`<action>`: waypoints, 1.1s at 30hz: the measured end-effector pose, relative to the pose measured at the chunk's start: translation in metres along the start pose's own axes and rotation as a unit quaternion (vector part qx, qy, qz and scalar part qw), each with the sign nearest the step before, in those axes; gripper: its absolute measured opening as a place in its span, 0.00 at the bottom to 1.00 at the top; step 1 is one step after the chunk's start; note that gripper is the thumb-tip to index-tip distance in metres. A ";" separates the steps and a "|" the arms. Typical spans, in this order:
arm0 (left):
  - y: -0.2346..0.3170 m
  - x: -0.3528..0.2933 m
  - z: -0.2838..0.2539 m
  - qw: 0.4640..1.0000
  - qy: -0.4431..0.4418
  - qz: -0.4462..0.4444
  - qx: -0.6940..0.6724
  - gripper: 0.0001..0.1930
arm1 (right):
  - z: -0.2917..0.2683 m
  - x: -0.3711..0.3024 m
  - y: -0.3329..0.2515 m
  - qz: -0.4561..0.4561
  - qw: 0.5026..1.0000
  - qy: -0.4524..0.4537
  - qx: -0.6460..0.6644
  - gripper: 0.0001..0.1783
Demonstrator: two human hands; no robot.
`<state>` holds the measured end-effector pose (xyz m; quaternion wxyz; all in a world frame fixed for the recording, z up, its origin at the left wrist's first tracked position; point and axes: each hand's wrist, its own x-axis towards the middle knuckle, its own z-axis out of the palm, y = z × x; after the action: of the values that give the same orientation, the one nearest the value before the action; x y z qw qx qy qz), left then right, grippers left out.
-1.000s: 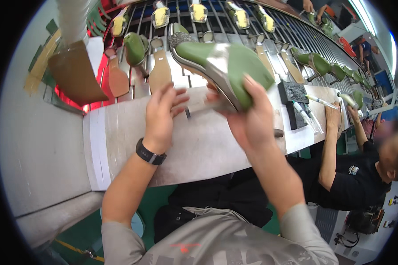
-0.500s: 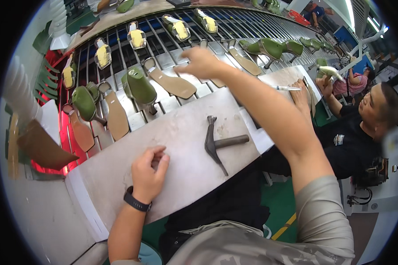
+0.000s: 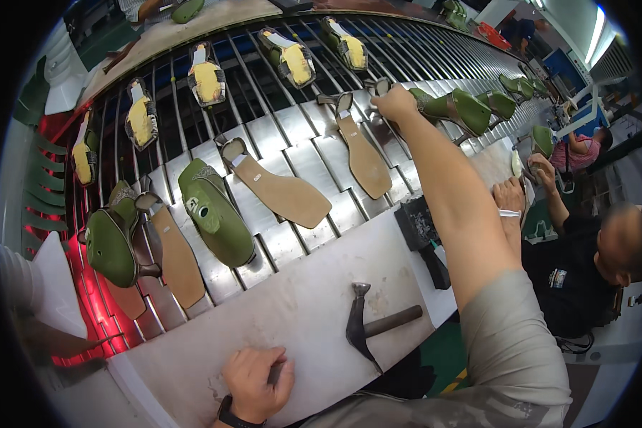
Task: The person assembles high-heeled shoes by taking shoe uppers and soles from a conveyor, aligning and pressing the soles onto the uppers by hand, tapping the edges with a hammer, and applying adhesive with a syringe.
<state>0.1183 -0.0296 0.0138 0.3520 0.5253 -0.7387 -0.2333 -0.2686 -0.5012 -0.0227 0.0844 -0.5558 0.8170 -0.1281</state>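
My right hand (image 3: 396, 105) reaches across the conveyor, its fingers closed at the heel end of a tan shoe sole (image 3: 379, 87). My forearm hides most of that sole. Just left of it lies another tan heeled sole (image 3: 364, 153), then a broader one (image 3: 282, 187). My left hand (image 3: 257, 381) rests near the front of the pale worktable (image 3: 299, 299), fingers loosely curled, thumb apart, holding nothing. A hammer (image 3: 385, 324) with a dark head and stick handle lies to its right. Green heeled shoes (image 3: 217, 214) stand among the soles on the conveyor.
Several upturned shoe parts with yellow padding (image 3: 207, 77) lie along the far rollers (image 3: 246, 64). A black block-shaped tool with a handle (image 3: 421, 232) sits at the worktable's right end. A co-worker (image 3: 571, 250) in black works close by on the right. Red light glows at left.
My right hand has moved right and come down to the heel of a sole. My view has shifted, so the hammer and left hand appear lower; the black block-shaped tool now shows.
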 end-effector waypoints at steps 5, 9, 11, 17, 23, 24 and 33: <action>0.010 0.011 -0.011 0.999 -0.039 -0.009 0.008 0.11 | -0.025 -0.007 -0.076 -0.167 0.953 0.154 0.198 0.38; 0.009 0.012 -0.014 0.999 -0.031 0.001 -0.011 0.10 | -0.043 0.009 -0.126 -0.268 0.932 0.200 0.138 0.41; 0.008 0.011 -0.017 0.999 -0.046 -0.014 -0.017 0.10 | -0.046 0.014 -0.142 -0.293 0.928 0.195 0.123 0.43; 0.009 0.011 -0.020 0.997 -0.070 -0.007 -0.015 0.13 | -0.036 0.102 -0.131 -0.193 0.948 0.246 0.055 0.46; 0.006 0.008 -0.026 0.996 -0.082 -0.018 0.003 0.13 | 0.032 0.103 -0.117 -0.133 0.972 0.129 -0.145 0.41; 0.006 0.006 -0.025 0.997 -0.078 -0.015 0.002 0.14 | 0.027 0.107 -0.117 -0.134 0.974 0.111 -0.146 0.40; 0.009 0.006 -0.028 0.998 -0.051 -0.012 0.018 0.13 | -0.011 0.056 -0.191 -0.339 0.917 0.190 0.090 0.20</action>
<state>0.1330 -0.0314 0.0396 0.3014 0.5274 -0.7537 -0.2507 -0.1231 -0.6192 0.0461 -0.0714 -0.7547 0.5654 -0.3251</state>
